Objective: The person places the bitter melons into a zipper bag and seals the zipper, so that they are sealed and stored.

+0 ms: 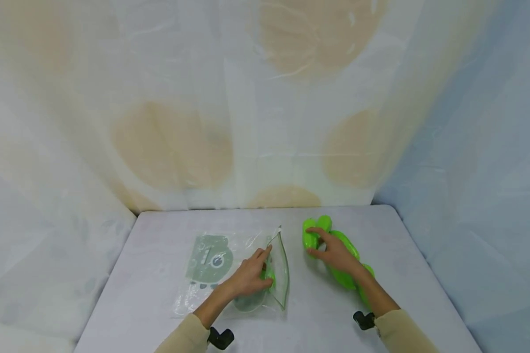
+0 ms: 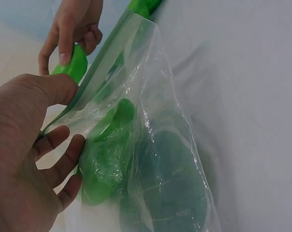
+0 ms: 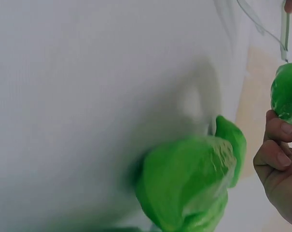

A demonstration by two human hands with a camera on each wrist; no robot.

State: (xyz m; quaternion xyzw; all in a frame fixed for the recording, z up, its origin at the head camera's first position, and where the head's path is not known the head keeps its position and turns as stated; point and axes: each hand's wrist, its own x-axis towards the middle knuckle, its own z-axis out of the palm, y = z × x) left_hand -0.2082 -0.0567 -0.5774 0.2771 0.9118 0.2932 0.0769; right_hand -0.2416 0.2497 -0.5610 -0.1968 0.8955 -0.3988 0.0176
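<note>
My left hand [image 1: 249, 275] is at the mouth of a clear zip bag [image 1: 190, 300], its thumb and fingers spread apart at the lips. In the left wrist view the thumb lies against the green zip strip [image 2: 98, 60]. Through the film a bright green piece [image 2: 104, 164] shows inside, close to the fingertips. My right hand [image 1: 337, 252] pinches a glossy green wrapped piece [image 1: 309, 239] between thumb and fingers, right of the bag. In the right wrist view crinkled film covers the green piece [image 3: 286, 92] at the fingertips.
Several more green wrapped pieces [image 1: 345, 280] lie under and beside the right forearm; one [image 1: 324, 223] is just behind the held piece. The white table [image 1: 318, 318] is bordered by plastic sheeting [image 1: 256, 166] at the back and sides. Dark bands [image 1: 221, 338] sit at both wrists.
</note>
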